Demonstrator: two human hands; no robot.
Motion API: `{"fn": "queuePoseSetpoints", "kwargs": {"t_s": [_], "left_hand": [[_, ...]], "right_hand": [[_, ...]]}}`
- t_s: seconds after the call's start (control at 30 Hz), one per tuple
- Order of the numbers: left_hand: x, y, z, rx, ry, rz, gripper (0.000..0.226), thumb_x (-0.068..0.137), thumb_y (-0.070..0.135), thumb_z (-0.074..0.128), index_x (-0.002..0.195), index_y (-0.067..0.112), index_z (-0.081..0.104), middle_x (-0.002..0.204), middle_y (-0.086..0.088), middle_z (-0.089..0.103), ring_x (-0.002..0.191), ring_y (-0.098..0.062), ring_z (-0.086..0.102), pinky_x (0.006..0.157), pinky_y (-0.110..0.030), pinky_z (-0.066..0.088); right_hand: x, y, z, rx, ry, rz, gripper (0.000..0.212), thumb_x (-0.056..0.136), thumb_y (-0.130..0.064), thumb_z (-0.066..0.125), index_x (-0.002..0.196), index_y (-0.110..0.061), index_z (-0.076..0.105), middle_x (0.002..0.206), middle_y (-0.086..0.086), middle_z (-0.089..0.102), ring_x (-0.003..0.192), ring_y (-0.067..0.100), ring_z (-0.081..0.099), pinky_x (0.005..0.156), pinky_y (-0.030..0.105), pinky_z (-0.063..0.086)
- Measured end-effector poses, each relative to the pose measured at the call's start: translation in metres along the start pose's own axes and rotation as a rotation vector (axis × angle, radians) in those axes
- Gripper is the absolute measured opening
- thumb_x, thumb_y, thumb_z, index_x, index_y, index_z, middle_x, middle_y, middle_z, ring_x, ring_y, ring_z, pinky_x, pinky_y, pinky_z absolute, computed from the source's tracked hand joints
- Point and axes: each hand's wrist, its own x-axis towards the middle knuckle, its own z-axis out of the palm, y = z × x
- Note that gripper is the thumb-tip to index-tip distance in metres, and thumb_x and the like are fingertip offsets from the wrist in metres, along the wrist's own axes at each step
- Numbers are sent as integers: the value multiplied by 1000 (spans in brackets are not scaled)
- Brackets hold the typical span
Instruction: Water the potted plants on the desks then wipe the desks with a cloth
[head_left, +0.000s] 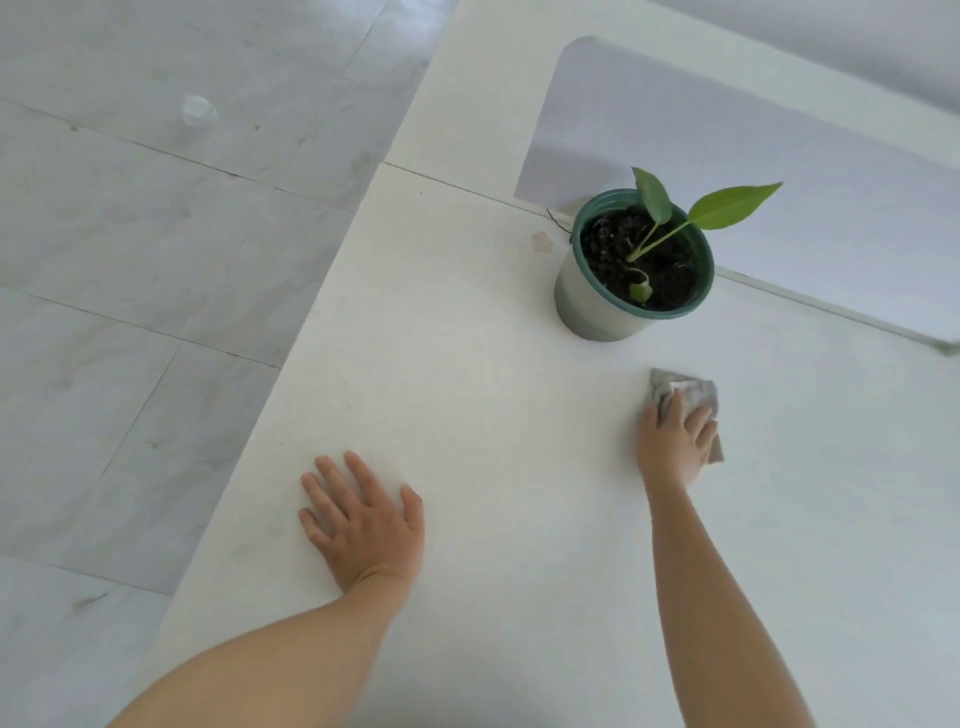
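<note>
Now, right hand (675, 441) grip curled on grey cloth (696, 394), pressed to desk (467, 389), left hand (363, 519) flat, fingers (363, 475) spread.

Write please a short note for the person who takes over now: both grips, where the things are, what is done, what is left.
Left grip: flat on the desk, holds nothing.
Right grip: holds the grey cloth against the desk, near the potted plant.
Done: wiping under way; watering cannot be told.
Left: rest of the desk, also the faint stain beside the pot.
</note>
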Motion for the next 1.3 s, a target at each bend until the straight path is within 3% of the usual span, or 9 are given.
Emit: {"fn": "queuePoseSetpoints", "kwargs": {"t_s": [0.33, 0.4, 0.47, 0.6, 0.73, 0.87, 1.0, 1.13, 1.3], "left_hand": [[-1, -3, 1, -54, 9, 37, 77, 80, 45, 21, 136, -5, 38, 145, -33, 31, 134, -51, 27, 104, -64, 22], [-2, -4, 0, -59, 11, 41, 79, 81, 47, 16, 138, -4, 35, 147, -31, 27, 137, -49, 23, 106, -62, 19], [-3, -5, -2, -70, 3, 50, 82, 80, 50, 14, 139, -4, 32, 148, -31, 25, 138, -48, 20, 107, -61, 17], [-6, -6, -4, -43, -23, 64, 89, 80, 61, 14, 146, 2, 16, 155, -24, 8, 143, -40, 3, 112, -53, 5], [-6, -7, -6, -12, -32, 67, 83, 89, 59, 26, 148, 6, 2, 157, -19, -5, 144, -35, -9, 114, -49, -2], [-8, -8, -12, -82, -39, 72, 79, 90, 56, 28, 148, 6, 6, 157, -18, -4, 144, -33, -9, 114, -47, -3], [-4, -15, -28, -334, -65, 27, 61, 96, 45, 29, 146, 12, 23, 158, -11, 7, 145, -26, 0, 115, -43, 1], [-6, -47, -63, -874, -140, 55, 53, 97, 34, 34, 145, 13, 24, 151, -9, 30, 140, -25, 23, 110, -37, 18], [-12, -95, -81, -1093, -168, -2, 40, 96, 14, 41, 136, 8, 39, 128, -19, 53, 112, -30, 52, 99, -39, 36]], "right_hand": [[-134, -57, 60, -178, -314, -791, 46, 98, -37, 29, 144, -29, 27, 159, 4, 1, 146, 22, -5, 117, 33, -1], [-139, -43, 56, -221, -277, -896, 43, 97, -40, 26, 136, -27, 39, 156, 8, 20, 145, 26, 15, 115, 36, 18], [-138, -21, 46, -285, -261, -986, 37, 95, -42, 27, 121, -28, 49, 139, 9, 51, 128, 28, 48, 97, 35, 46], [-123, 37, 8, -443, -206, -921, 46, 97, -44, 8, 118, -33, 47, 133, 3, 58, 120, 21, 57, 85, 28, 54], [-114, 84, -15, -236, -108, -389, 42, 98, -33, 26, 138, -26, 36, 153, -1, 27, 142, 19, 22, 105, 33, 32], [-144, 67, -3, -2, 32, -144, 39, 97, -18, 29, 133, -21, 44, 131, 4, 53, 125, 24, 43, 83, 31, 41], [-190, 18, 14, 124, -87, -372, 34, 97, -22, 33, 127, -26, 49, 120, 1, 63, 108, 24, 57, 78, 29, 42], [-243, -28, 22, 171, -251, -747, 34, 95, -20, 33, 123, -20, 54, 119, 1, 64, 109, 24, 56, 80, 30, 42], [-279, -45, 43, -118, -541, -1085, 46, 95, -35, 29, 131, -11, 45, 134, 15, 51, 124, 36, 42, 100, 48, 37]]}}
